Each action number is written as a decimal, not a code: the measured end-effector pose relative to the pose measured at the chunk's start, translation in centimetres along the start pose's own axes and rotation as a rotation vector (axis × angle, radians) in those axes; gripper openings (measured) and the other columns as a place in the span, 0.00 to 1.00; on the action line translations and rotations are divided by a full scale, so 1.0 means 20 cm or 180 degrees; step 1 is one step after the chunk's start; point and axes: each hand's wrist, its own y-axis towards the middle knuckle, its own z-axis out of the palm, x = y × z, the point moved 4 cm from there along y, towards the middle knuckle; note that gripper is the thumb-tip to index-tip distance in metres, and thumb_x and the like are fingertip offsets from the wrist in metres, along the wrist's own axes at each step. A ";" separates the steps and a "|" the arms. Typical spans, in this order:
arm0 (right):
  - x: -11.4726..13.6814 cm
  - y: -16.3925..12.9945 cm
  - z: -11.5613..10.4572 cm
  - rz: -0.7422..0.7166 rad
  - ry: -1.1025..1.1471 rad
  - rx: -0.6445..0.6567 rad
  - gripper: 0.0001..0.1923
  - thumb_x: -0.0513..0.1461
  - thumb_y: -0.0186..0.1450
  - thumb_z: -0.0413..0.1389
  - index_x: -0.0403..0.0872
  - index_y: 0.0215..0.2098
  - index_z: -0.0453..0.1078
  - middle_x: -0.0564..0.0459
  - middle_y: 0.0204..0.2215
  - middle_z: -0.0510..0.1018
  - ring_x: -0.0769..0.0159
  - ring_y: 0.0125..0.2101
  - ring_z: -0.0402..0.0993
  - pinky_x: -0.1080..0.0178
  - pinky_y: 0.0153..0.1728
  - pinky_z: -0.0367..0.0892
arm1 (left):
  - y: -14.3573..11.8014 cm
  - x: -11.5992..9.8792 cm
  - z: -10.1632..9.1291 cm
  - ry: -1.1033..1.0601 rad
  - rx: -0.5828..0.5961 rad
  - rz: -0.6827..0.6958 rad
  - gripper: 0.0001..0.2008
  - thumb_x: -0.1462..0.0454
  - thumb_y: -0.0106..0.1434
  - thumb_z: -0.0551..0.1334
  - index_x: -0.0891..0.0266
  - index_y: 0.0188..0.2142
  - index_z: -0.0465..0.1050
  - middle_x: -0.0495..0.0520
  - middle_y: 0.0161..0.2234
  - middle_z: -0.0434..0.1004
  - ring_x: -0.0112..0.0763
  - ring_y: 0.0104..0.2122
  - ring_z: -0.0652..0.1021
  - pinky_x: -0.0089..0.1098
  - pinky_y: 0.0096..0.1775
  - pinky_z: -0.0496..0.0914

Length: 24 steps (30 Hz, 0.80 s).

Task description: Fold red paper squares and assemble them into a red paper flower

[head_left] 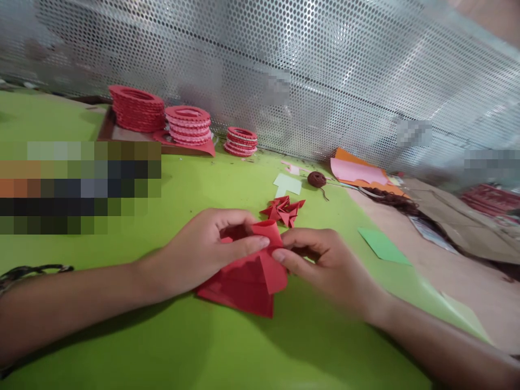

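Note:
Between my two hands is a strip of red paper (273,272), bent over into a loop at its top. My left hand (215,246) pinches it with the thumb across the front. From the other side, my right hand (320,257) grips its edge between thumb and fingers. Under them lies more red paper (239,292) in flat sheets on the green table; my left hand partly covers it. Just beyond my fingertips sits a small heap of folded red paper pieces (283,210) with pointed ends.
Stacks of red and pink scalloped rings (137,108) stand at the back left, beside a mesh panel (244,59). A brown yarn ball (317,179), pale green paper (287,184), a green sheet (384,246) and pink paper (357,170) lie farther right. The left side is partly pixelated.

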 end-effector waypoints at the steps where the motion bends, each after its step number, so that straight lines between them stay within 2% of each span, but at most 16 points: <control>1: 0.00 0.00 0.01 0.0066 0.0160 0.0038 0.10 0.38 0.62 0.51 0.43 0.25 0.69 0.57 0.19 0.69 0.76 0.20 0.61 0.73 0.20 0.59 | 0.00 0.00 0.00 0.0027 -0.0013 -0.0002 0.07 0.59 0.55 0.61 0.61 0.30 0.73 0.46 0.26 0.76 0.26 0.25 0.74 0.22 0.26 0.66; 4: 0.00 0.00 0.02 0.0211 0.0593 0.0139 0.10 0.37 0.62 0.51 0.43 0.25 0.68 0.58 0.18 0.68 0.77 0.20 0.62 0.74 0.20 0.61 | 0.00 0.02 -0.01 0.0125 -0.0046 -0.0002 0.08 0.60 0.56 0.61 0.62 0.29 0.73 0.47 0.24 0.76 0.25 0.23 0.73 0.22 0.24 0.65; 8: -0.01 0.01 0.03 0.0243 0.0782 0.0150 0.10 0.36 0.62 0.50 0.43 0.24 0.66 0.58 0.19 0.67 0.77 0.20 0.63 0.74 0.22 0.62 | 0.01 0.02 -0.02 0.0191 -0.0155 0.0127 0.09 0.60 0.56 0.60 0.62 0.24 0.71 0.46 0.20 0.73 0.24 0.20 0.71 0.21 0.21 0.63; 14: -0.02 0.02 0.05 0.0145 0.0677 0.0152 0.15 0.39 0.62 0.50 0.43 0.19 0.61 0.60 0.16 0.61 0.78 0.18 0.55 0.73 0.18 0.55 | 0.01 -0.03 -0.03 0.0210 -0.0304 0.0189 0.11 0.63 0.58 0.59 0.62 0.20 0.69 0.43 0.17 0.71 0.20 0.18 0.69 0.19 0.21 0.62; 21: 0.00 0.02 0.01 0.0030 0.0496 -0.0341 0.15 0.37 0.59 0.53 0.43 0.16 0.58 0.63 0.13 0.56 0.79 0.15 0.49 0.74 0.15 0.48 | 0.01 -0.04 -0.02 -0.0143 -0.0234 0.0137 0.12 0.65 0.59 0.59 0.62 0.19 0.69 0.41 0.18 0.71 0.17 0.20 0.70 0.16 0.24 0.63; 24: 0.00 0.02 0.02 -0.0001 0.0357 -0.0348 0.14 0.37 0.59 0.53 0.44 0.17 0.58 0.62 0.14 0.57 0.79 0.15 0.49 0.73 0.15 0.48 | 0.01 -0.04 -0.01 -0.0283 -0.0135 0.0096 0.10 0.66 0.59 0.59 0.62 0.21 0.71 0.41 0.18 0.71 0.16 0.20 0.70 0.15 0.24 0.63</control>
